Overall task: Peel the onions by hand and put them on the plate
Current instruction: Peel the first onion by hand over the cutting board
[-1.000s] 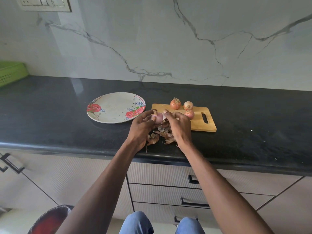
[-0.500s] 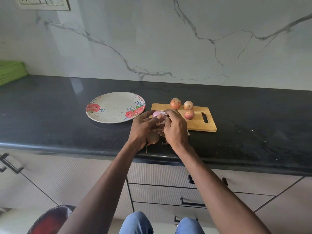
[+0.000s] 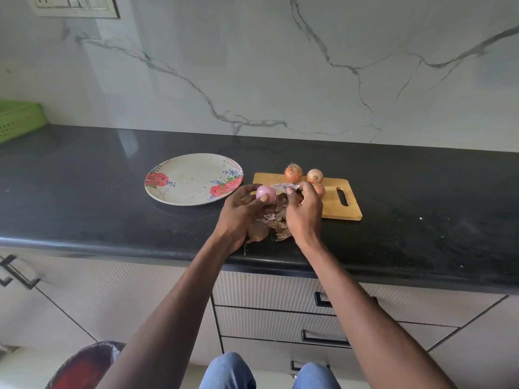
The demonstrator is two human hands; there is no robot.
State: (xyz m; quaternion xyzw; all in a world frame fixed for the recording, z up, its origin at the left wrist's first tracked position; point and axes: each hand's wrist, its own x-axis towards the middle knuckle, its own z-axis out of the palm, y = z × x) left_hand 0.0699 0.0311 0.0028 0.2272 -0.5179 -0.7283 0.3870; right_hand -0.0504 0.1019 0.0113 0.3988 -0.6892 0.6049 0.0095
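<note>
Right now my left hand [image 3: 238, 213] grips the peeled onion [image 3: 266, 193], a smooth pale pink bulb, between thumb and curled fingers, lifted just above the worktop [image 3: 84, 197] near its front edge. I hold it off the surface so the clean flesh stays clear of the skins [image 3: 273, 220] heaped below, between my wrists and touching the near left corner of the cutting board [image 3: 345, 210]. My right hand [image 3: 304, 209] is curled, its fingertips pinching a loose piece of papery skin [image 3: 285, 187] just beside the bulb, apart from it; I judge this to be the last layer coming away, ready to drop on the heap.

Three unpeeled onions [image 3: 293, 173] sit close together along the far edge of the board, within easy reach of my right hand for the next rounds; the nearest one is partly hidden behind my fingers. To the left of the board, the flowered plate [image 3: 179, 178] lies just beside my left hand, with nothing on it yet, so the bulb has only a short way to go. A green basket [image 3: 19, 119] stands at the far left end of the worktop.
</note>
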